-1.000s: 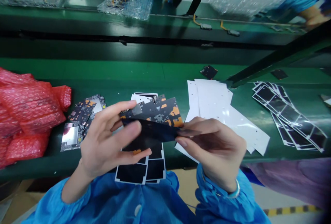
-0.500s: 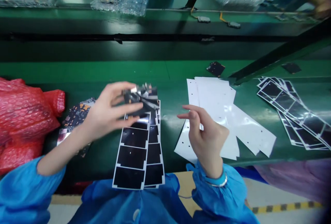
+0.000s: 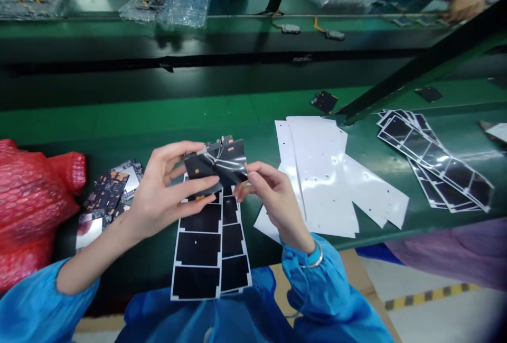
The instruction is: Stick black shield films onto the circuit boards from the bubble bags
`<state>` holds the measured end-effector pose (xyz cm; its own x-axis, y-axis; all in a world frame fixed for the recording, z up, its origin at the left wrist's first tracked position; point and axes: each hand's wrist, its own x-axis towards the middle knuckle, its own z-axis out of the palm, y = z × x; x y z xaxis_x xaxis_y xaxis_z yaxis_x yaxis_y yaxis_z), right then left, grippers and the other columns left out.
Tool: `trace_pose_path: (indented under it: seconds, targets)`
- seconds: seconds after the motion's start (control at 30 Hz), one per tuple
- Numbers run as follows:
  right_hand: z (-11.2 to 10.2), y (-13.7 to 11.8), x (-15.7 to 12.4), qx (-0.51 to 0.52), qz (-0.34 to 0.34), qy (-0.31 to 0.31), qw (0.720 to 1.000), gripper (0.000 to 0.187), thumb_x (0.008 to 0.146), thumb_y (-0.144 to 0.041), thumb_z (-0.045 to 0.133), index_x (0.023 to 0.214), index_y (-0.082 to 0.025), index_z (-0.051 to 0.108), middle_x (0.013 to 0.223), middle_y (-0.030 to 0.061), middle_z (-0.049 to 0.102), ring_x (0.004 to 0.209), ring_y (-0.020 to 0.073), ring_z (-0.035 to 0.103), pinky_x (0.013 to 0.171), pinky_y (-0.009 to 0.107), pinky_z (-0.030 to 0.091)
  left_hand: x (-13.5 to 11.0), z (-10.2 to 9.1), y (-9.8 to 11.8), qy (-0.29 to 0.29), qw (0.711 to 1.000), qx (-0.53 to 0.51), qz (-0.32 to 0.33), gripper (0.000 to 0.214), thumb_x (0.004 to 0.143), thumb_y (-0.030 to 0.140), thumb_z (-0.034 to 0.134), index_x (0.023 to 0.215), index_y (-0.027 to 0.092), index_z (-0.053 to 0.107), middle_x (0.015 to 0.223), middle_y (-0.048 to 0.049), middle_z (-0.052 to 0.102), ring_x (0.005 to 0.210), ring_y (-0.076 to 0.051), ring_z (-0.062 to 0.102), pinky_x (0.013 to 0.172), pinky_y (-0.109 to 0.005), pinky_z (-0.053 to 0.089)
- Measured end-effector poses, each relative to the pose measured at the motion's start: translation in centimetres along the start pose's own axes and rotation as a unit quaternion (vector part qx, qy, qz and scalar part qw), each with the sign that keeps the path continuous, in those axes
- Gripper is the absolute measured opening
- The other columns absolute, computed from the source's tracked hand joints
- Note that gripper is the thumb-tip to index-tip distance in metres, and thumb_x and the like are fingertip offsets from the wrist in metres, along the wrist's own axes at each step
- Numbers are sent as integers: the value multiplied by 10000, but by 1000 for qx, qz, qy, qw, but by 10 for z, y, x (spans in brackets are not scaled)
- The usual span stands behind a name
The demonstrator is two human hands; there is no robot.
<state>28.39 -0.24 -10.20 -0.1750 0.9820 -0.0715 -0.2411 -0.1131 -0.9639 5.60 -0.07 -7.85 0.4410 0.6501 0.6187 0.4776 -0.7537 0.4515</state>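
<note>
My left hand (image 3: 156,189) grips a black circuit board (image 3: 197,171) with orange pads by its left side, thumb and fingers around its edges. Glossy, wrinkled black film (image 3: 233,164) lies over the board's face, and small components stick up along the far edge. My right hand (image 3: 273,192) pinches the film's right edge between thumb and fingers. Under the hands lie strips of black rectangular stickers (image 3: 198,248) with white borders, reaching over the near table edge. Left of my left hand is a loose pile of circuit boards (image 3: 106,189).
Red bubble wrap (image 3: 34,195) bulges at the left. White sheets (image 3: 319,174) fan out on the right, with more black sticker strips (image 3: 435,158) beyond. A board (image 3: 325,101) lies near a slanted dark post (image 3: 412,68). Co-workers' hands (image 3: 467,5) show across the line.
My right hand has moved left from beside the white sheets and now grips the film's right edge. My left hand still holds the board. The whole view has shifted slightly.
</note>
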Motion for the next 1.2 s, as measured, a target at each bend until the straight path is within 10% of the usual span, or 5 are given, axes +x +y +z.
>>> trace_pose_path:
  seconds: [0.2,0.37,0.9,1.03,1.2]
  targets:
    - [6,1,-9,-101,-16,42,994,219,817,-388,774,763,-194,689,617,-18,692,529,108,672,510,217,574,-4,4,32,93,948,-123,-279,332,775,305,836,1073,240,704,1101,-51,697,844,-190,750,669,-305,700]
    - [8,-1,-19,-138,-60,86,985,232,830,-402,759,791,-202,648,662,-22,662,548,108,651,501,227,557,-6,0,41,121,882,-183,-417,477,548,287,950,959,225,716,1065,-55,711,864,-241,759,649,-329,696]
    - [23,-6,-23,-38,-6,21,999,249,798,-374,790,713,-204,629,567,-63,582,449,70,515,443,216,449,-21,8,52,134,878,-181,-422,390,652,313,896,968,198,700,1016,-39,704,768,-178,742,595,-263,676]
    - [34,-5,-35,-161,-154,44,974,177,853,-256,758,723,-215,646,663,-28,641,563,99,572,507,244,491,-31,8,35,102,929,-108,-339,342,801,280,790,1119,219,679,1234,-96,631,975,-212,731,729,-308,691]
    - [36,6,-43,-343,-365,53,864,111,921,-139,677,894,-246,664,764,13,721,651,152,642,569,322,554,-39,-1,22,22,991,38,-127,211,853,186,755,1053,249,731,1312,-69,541,1221,-252,633,966,-438,653]
